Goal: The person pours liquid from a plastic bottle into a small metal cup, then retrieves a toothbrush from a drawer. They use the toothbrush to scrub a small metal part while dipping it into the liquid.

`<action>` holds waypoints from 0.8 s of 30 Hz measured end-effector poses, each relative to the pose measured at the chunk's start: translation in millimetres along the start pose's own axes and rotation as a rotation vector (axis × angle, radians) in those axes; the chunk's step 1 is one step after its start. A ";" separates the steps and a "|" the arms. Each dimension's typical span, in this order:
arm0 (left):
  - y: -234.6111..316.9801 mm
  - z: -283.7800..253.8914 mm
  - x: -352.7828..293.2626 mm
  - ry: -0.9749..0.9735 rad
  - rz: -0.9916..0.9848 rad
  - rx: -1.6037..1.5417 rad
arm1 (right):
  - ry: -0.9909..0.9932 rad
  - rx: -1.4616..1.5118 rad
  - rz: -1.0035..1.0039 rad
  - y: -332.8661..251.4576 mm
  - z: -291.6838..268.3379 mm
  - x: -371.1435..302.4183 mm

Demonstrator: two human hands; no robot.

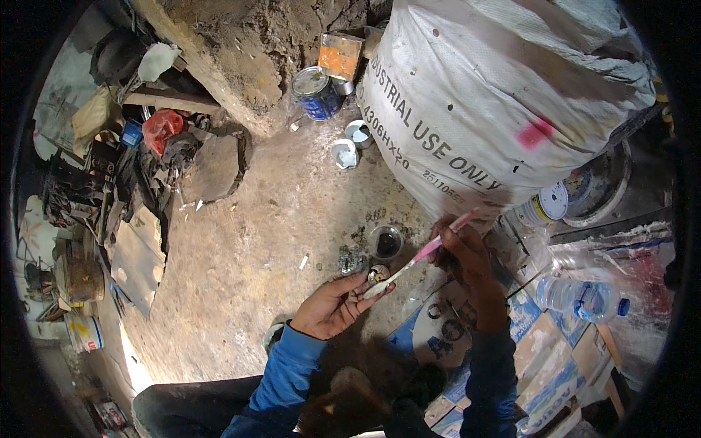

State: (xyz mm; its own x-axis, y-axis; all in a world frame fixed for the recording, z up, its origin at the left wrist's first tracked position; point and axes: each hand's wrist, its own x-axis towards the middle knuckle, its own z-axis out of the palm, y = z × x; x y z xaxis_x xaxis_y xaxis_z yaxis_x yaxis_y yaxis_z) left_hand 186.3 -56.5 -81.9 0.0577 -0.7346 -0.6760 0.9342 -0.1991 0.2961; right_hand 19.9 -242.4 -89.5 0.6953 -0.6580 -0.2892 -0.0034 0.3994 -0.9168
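My left hand (330,305) pinches a small round metal part (377,274) with a dark centre between thumb and fingers. In my right hand (466,250) is a pink and white toothbrush (422,252), its handle gripped near the upper end. The brush slants down to the left, and its pale head lies right beside the metal part; whether the bristles touch it I cannot tell. Just beyond my hands, a small clear cup (385,241) with dark liquid stands on the stained floor. Several small shiny pieces (352,260) lie left of the cup.
A big white woven sack (467,109) fills the far right. Beyond the cup stand a blue paint can (315,95) and two small white cups (344,154). A water bottle (580,298) lies at right by flattened cardboard (544,365). Scrap and a red bag (162,131) pile up left.
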 end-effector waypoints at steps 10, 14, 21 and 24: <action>2.4 -5.5 -0.3 -0.142 -0.054 0.000 | 0.153 0.189 -0.128 -2.9 -34.6 12.6; 1.3 -8.3 3.7 -0.091 -0.076 -0.024 | 0.161 -0.049 0.006 -11.0 -31.7 11.3; 1.1 -14.4 4.9 -0.136 -0.101 -0.117 | -0.073 -0.016 -0.131 0.3 -1.0 12.9; 0.4 -14.9 5.5 -0.141 -0.124 -0.141 | -0.245 -0.021 -0.105 4.7 -5.2 15.5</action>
State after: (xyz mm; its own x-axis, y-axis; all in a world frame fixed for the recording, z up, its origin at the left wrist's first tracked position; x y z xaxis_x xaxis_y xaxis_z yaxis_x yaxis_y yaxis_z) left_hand 192.2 -51.0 -95.6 -0.1013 -0.7956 -0.5974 0.9715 -0.2085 0.1130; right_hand 26.9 -254.1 -99.7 0.8459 -0.5197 -0.1195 0.0647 0.3225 -0.9444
